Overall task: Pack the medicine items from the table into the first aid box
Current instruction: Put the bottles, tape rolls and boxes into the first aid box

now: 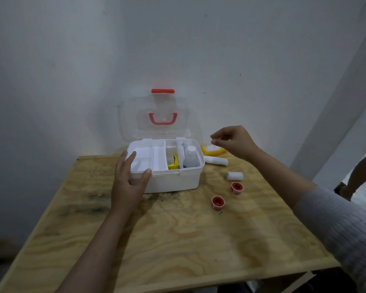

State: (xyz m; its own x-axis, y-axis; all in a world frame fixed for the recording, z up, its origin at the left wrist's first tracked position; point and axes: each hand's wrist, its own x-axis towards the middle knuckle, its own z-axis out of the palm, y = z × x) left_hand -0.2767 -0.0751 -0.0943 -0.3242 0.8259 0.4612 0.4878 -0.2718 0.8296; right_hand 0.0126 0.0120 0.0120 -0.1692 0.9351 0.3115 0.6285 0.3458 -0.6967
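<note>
Plywood worktop (178, 240) set against a white wall (72, 60). First aid box (173, 178), white, stands at the far middle of the worktop with its clear lid (156, 121) raised upright against the wall; red carry handle (163, 119) and red latch (163, 91) on the lid.

Left hand (128, 182) rests on the box's near-left corner, fingers spread apart, thumb on the front rim, fingertips over the white insert tray (144, 158); it grips nothing. To its right, inside the box: a white bottle (191, 156) lying in the right compartment, a bandage roll (180, 150) beside it, and a yellow item (173, 163) in the middle compartment.

Right hand (235, 142) hovers above the box's right end, fingers loosely curled and apart, holding nothing. Directly below and behind it on the worktop: a yellow bottle (212, 150) lying on its side, partly hidden by the hand. Just nearer, a long white bandage roll (216, 160) touching the box's right wall or very close to it. Nearer again, a short bandage roll (234, 176), then two red-cored tape rolls (237, 187) (218, 203), apart from each other.

A second person's arm (359, 172) shows at the right edge, well clear of the worktop.
</note>
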